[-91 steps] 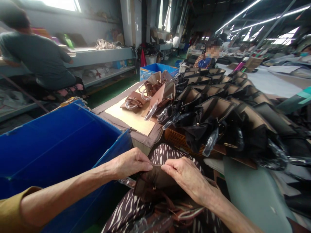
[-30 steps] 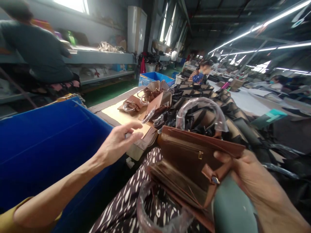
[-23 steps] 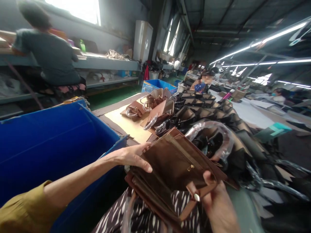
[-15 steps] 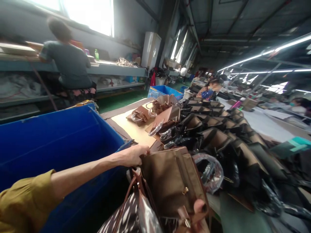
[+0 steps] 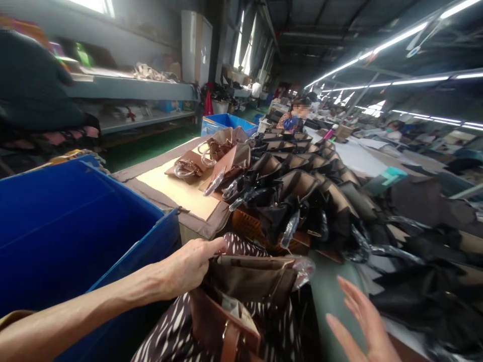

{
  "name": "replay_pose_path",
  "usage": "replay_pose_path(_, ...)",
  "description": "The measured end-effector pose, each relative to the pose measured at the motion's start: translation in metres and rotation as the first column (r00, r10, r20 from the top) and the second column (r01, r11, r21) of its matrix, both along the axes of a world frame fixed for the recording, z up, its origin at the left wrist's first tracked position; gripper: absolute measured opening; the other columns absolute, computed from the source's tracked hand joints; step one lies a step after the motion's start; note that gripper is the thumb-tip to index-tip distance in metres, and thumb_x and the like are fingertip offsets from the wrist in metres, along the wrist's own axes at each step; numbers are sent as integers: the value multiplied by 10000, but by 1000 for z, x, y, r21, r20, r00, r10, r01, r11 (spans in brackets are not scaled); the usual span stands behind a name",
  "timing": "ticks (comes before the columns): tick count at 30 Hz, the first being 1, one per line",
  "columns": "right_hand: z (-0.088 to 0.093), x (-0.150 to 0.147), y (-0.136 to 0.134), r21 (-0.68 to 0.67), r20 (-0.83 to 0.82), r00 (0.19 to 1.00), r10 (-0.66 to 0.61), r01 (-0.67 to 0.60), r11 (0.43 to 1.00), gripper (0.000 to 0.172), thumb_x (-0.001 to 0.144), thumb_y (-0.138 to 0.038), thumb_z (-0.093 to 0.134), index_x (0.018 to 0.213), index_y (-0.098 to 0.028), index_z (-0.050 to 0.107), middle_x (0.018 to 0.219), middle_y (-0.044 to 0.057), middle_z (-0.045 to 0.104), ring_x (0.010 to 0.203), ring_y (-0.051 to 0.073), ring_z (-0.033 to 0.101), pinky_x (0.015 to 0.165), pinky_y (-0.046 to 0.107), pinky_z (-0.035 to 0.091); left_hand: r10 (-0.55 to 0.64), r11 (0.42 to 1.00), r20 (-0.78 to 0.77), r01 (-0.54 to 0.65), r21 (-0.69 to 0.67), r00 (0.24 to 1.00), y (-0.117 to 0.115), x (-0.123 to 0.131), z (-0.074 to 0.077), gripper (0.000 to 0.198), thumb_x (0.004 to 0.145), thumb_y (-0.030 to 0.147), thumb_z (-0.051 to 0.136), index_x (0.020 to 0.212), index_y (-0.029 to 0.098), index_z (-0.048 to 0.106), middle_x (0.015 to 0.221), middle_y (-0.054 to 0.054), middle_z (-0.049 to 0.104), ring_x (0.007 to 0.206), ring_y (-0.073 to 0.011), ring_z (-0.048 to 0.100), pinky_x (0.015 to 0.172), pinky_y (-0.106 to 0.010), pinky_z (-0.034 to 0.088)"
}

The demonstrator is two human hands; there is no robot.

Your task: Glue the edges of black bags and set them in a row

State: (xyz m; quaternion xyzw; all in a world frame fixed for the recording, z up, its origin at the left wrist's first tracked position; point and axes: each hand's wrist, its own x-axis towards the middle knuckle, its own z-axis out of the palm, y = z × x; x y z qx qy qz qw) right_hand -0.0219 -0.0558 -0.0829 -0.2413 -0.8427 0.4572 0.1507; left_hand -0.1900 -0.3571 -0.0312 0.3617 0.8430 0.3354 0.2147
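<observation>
Pinches the brown bag (image 5: 251,276) at its top edge between thumb and fingers of the left hand (image 5: 196,265). Holds it over a patterned lap (image 5: 166,324), with a plastic-wrapped handle (image 5: 304,271) at its right end. Spreads the right hand (image 5: 370,334) wide, apart from the bag. Sits beside a blue bin (image 5: 169,229). Faces crowded black bags (image 5: 298,183) and brown bags (image 5: 224,167) around a yellow board (image 5: 177,193).

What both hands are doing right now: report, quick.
Left hand: closed, holding the brown bag by its upper edge.
Right hand: open, apart from the bag, holding nothing.
</observation>
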Motion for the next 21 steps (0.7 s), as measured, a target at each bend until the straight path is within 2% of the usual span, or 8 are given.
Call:
replay_pose_path(2,30,-13,-4,259,-11,976,217,-207,944,718,685,-389,683,1324,-295,368,1423,18,330,1300,301,263,1092,445,162,-19,1000,9,19,-2,1000,6,4,2,357,636,-12,323,869,211,476,717,40,558,657,-116,519,554,-198,320)
replay_pose_path(5,55,-45,-18,416,107,902,418,-423,805,683,673,-260,681,1306,-287,424,1395,6,386,1280,261,304,1075,383,202,-45,999,22,46,-27,999,13,10,11,328,668,4,322,872,214,470,703,40,557,628,-116,506,527,-193,314)
replay_pose_path(7,62,-65,-24,359,278,826,491,-563,744,562,695,-198,611,1243,-257,501,1272,29,522,1165,242,443,986,349,312,-55,997,33,57,-43,998,13,13,21,352,697,16,311,926,222,481,713,38,567,632,-119,509,530,-188,326)
replay_pose_path(9,64,-77,-26,239,395,703,591,-700,673,314,728,-149,514,1003,-239,635,981,7,655,939,205,565,839,301,379,-43,998,37,44,-52,998,9,12,30,392,718,27,307,998,229,492,749,35,593,658,-120,529,561,-183,353)
replay_pose_path(11,63,-82,-26,132,421,609,672,-774,620,176,763,-156,473,752,-217,638,733,-31,630,757,163,563,724,259,366,-26,998,57,28,-51,998,2,7,35,433,725,29,304,1055,234,496,800,35,623,693,-120,555,606,-179,379)
replay_pose_path(15,53,-84,-22,-44,365,582,727,-769,637,172,785,-242,502,634,-177,552,615,-50,497,629,124,458,587,226,305,-99,995,131,100,-5,986,-8,-13,28,493,692,4,300,1072,233,514,901,43,648,815,-120,578,729,-175,397)
replay_pose_path(18,44,-88,-18,-182,312,585,749,-737,651,145,772,-234,490,653,-167,536,619,-43,438,626,127,405,568,226,290,-175,984,140,171,44,975,-6,-27,18,509,654,-9,310,1045,231,528,939,52,643,863,-118,569,785,-174,386)
replay_pose_path(21,39,-92,-14,-236,291,591,753,-718,655,121,776,-234,485,690,-167,537,645,-40,426,640,129,387,575,225,288,-213,977,140,207,60,967,-1,-34,14,524,630,-15,317,1033,229,546,942,52,631,887,-118,559,810,-174,376)
